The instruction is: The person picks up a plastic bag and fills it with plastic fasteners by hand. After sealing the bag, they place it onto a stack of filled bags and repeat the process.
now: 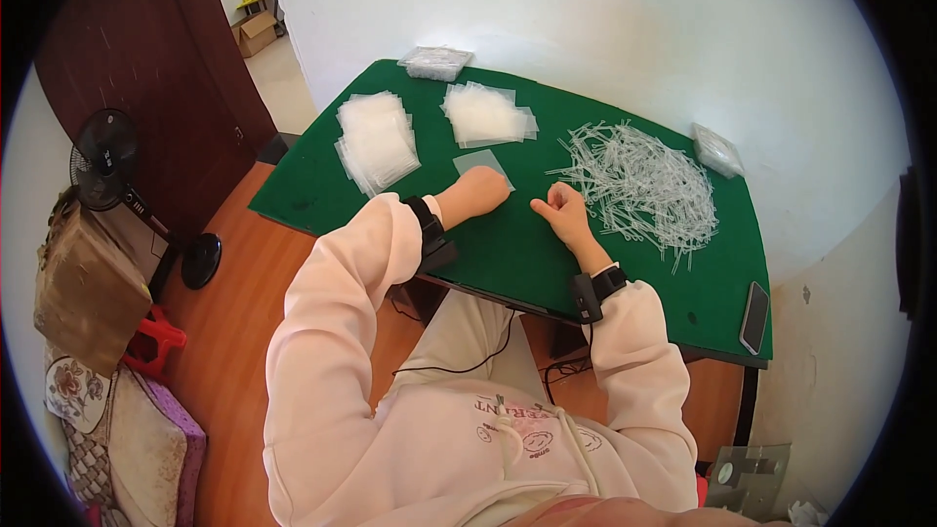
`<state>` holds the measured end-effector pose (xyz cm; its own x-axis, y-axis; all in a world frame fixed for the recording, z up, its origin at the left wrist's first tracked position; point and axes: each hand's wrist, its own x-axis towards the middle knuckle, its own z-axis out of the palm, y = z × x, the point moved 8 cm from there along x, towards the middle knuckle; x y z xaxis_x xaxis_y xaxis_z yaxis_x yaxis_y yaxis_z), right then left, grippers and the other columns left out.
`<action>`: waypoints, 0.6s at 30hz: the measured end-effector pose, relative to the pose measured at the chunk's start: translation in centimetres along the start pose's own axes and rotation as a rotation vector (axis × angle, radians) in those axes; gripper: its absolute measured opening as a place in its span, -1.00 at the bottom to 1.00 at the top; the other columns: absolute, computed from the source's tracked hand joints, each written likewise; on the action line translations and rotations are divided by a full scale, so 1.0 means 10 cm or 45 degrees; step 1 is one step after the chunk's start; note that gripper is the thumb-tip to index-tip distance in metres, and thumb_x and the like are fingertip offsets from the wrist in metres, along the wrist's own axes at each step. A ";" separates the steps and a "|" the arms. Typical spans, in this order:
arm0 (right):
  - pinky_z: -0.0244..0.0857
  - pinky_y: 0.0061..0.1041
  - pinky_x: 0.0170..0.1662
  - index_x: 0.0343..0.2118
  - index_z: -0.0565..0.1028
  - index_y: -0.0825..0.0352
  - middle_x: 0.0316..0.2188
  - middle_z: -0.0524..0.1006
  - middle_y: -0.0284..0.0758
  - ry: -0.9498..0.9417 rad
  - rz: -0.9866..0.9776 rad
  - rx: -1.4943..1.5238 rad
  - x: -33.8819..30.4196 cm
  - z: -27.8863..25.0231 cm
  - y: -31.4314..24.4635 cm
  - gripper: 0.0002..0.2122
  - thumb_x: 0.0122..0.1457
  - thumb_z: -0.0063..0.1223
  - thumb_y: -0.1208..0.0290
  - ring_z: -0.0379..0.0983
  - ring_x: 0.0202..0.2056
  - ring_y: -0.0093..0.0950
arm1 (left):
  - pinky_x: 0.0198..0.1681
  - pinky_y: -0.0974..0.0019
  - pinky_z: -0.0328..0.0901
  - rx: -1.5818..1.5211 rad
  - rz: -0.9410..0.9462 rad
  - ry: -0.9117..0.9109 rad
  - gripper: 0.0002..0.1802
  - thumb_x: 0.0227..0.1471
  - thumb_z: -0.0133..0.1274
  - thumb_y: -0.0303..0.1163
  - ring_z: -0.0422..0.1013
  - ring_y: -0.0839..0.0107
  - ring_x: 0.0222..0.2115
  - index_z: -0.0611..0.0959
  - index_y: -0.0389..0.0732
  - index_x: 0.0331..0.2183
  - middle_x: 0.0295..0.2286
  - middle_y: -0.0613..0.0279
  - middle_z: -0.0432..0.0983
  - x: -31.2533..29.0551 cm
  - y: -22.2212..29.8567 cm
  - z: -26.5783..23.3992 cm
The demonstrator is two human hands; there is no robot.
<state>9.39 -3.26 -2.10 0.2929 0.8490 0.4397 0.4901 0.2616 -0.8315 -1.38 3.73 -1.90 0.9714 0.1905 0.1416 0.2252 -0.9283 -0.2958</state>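
My left hand (475,191) is closed over the near edge of a single clear plastic bag (480,160), which sticks out beyond the knuckles. My right hand (569,216) sits a little to the right, fingers curled and thumb pointing left; anything pinched there is too small to tell. Right of it lies a big loose heap of thin clear plastic sticks (639,181). Beyond my left hand are two spread stacks of clear bags, a left stack (379,137) and a right stack (485,115).
The green-covered table (527,259) holds a clear packet (435,62) at its far edge, another packet (717,149) at the right, and a phone (753,317) near the right corner. A black fan (105,158) stands on the floor at left. Cables hang below the table.
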 end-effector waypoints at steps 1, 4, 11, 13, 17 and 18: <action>-0.09 -0.64 -0.62 -0.75 0.14 0.27 -0.77 0.10 -0.54 -0.032 -0.010 -0.037 0.00 0.03 -0.02 -0.61 -0.09 0.19 0.32 -0.01 -0.67 -0.69 | -0.53 0.19 0.31 0.014 -0.007 0.012 -0.87 -0.26 -0.03 -0.42 0.42 0.13 -0.60 0.56 -0.24 -0.67 -0.67 0.06 0.45 0.00 -0.01 0.00; -0.10 -0.65 -0.62 -0.74 0.15 0.26 -0.77 0.10 -0.55 0.023 0.023 -0.006 0.01 -0.03 0.09 -0.63 -0.08 0.18 0.33 0.00 -0.67 -0.70 | -0.53 0.18 0.31 -0.028 -0.056 0.106 -0.87 -0.25 -0.03 -0.41 0.41 0.13 -0.60 0.56 -0.24 -0.65 -0.68 0.06 0.44 0.10 -0.03 -0.08; -0.06 -0.70 -0.60 -0.67 0.24 0.27 -0.72 0.16 -0.56 0.267 0.219 0.352 0.00 -0.30 0.16 -0.73 -0.05 0.14 0.38 0.04 -0.64 -0.72 | -0.55 0.16 0.30 -0.474 -0.323 0.563 -0.89 -0.23 -0.05 -0.43 0.41 0.09 -0.59 0.52 -0.23 -0.64 -0.68 0.06 0.43 0.37 0.01 -0.54; -0.01 -0.72 -0.57 -0.63 0.28 0.29 -0.70 0.18 -0.56 0.280 0.132 0.379 0.01 -0.30 -0.01 -0.77 -0.03 0.12 0.40 0.07 -0.63 -0.72 | -0.54 0.13 0.27 -0.726 -0.219 0.655 -0.90 -0.20 -0.04 -0.42 0.38 0.06 -0.58 0.50 -0.23 -0.61 -0.68 0.04 0.41 0.44 0.17 -0.63; 0.09 -0.72 -0.52 -0.54 0.36 0.33 -0.66 0.28 -0.52 0.448 -0.022 0.465 0.04 -0.43 -0.07 -0.86 -0.01 0.08 0.43 0.16 -0.60 -0.71 | -0.54 0.11 0.24 -0.920 -0.164 0.763 -0.90 -0.18 -0.03 -0.41 0.36 0.05 -0.57 0.47 -0.24 -0.57 -0.66 0.05 0.40 0.51 0.27 -0.64; 0.09 -0.72 -0.52 -0.54 0.36 0.33 -0.66 0.28 -0.52 0.455 -0.025 0.461 0.03 -0.45 -0.06 -0.86 -0.01 0.08 0.43 0.16 -0.60 -0.71 | -0.53 0.11 0.23 -0.949 -0.177 0.797 -0.90 -0.18 -0.03 -0.41 0.35 0.05 -0.57 0.46 -0.24 -0.56 -0.65 0.06 0.39 0.50 0.27 -0.64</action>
<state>12.87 -5.19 0.08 0.5798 0.6488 0.4928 0.2013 0.4720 -0.8583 3.61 0.11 4.05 0.6763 0.3095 0.6685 0.0206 -0.9150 0.4028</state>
